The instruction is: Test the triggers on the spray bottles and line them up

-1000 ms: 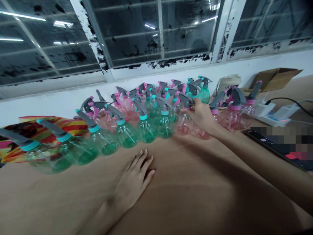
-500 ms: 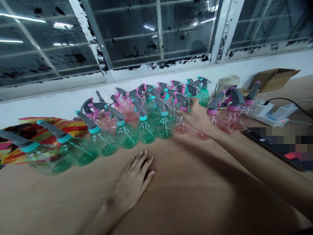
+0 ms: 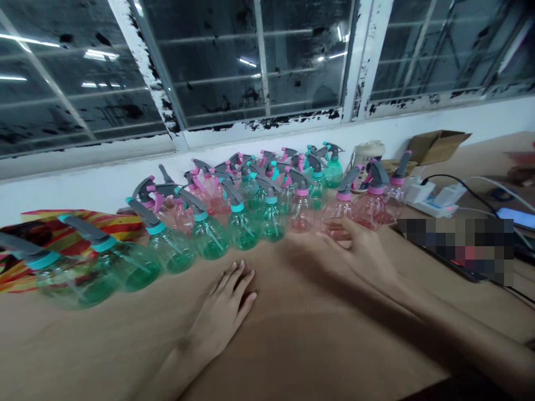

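Note:
My left hand lies flat on the wooden table, fingers spread, holding nothing. My right hand is above the table, thumb and fingers apart, close to the base of a pink spray bottle. Whether its fingertips touch that bottle I cannot tell. Left of it stands another pink spray bottle with a grey trigger. A row of green spray bottles with turquoise collars runs to the left. Behind that row, several pink and green spray bottles are crowded together, partly hidden.
A red and yellow patterned bag lies behind the left bottles. Along the wall at right are a white tub, an open cardboard box and a power strip with plugs. A dark device, partly blurred out, lies nearer me.
My right hand has moved from among the bottle tops down and toward me, away from the trigger heads. My left hand stays flat on the table. The view has shifted a little rightward.

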### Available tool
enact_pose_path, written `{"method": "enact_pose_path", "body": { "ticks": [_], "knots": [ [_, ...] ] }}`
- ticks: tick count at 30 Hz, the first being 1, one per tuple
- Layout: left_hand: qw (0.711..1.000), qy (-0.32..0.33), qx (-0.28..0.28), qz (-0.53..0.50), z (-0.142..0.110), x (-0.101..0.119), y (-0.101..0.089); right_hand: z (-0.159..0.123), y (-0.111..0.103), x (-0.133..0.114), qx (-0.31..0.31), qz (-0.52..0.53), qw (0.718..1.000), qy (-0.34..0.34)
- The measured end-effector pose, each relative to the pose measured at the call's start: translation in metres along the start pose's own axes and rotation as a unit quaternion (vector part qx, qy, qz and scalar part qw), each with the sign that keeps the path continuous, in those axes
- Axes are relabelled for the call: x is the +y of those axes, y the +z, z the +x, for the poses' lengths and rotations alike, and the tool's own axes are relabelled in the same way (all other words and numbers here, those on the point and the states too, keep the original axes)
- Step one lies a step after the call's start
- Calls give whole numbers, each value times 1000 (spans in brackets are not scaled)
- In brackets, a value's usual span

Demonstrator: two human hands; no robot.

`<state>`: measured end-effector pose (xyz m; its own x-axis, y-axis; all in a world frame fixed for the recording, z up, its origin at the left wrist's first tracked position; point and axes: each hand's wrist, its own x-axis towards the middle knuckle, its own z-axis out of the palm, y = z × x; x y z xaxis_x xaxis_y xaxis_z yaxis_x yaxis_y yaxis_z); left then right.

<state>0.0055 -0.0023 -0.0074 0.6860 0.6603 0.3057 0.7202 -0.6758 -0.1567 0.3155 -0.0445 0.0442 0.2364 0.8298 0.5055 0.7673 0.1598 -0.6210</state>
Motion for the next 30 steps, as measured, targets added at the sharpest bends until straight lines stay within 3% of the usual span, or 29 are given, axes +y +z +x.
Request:
{"method": "enact_pose_path", "body": {
  "ticks": [6, 15, 22, 26, 30],
  "knots": [
    [1000, 10, 6, -6, 1, -4, 1, 31, -34, 43, 100, -86, 991, 24],
    [999, 8, 29, -30, -1, -10, 5, 68, -12, 42, 146, -148, 977, 46],
    [998, 2, 44, -50, -2, -17, 17, 76, -14, 41, 112, -122, 985, 46],
    [998, -2, 53, -45, 0, -21, 22, 63, -26, 35, 63, -78, 995, 14],
    [998, -12, 50, -41, 2, -18, 16, 40, -41, 18, 3, -12, 1000, -20]
  ]
}}
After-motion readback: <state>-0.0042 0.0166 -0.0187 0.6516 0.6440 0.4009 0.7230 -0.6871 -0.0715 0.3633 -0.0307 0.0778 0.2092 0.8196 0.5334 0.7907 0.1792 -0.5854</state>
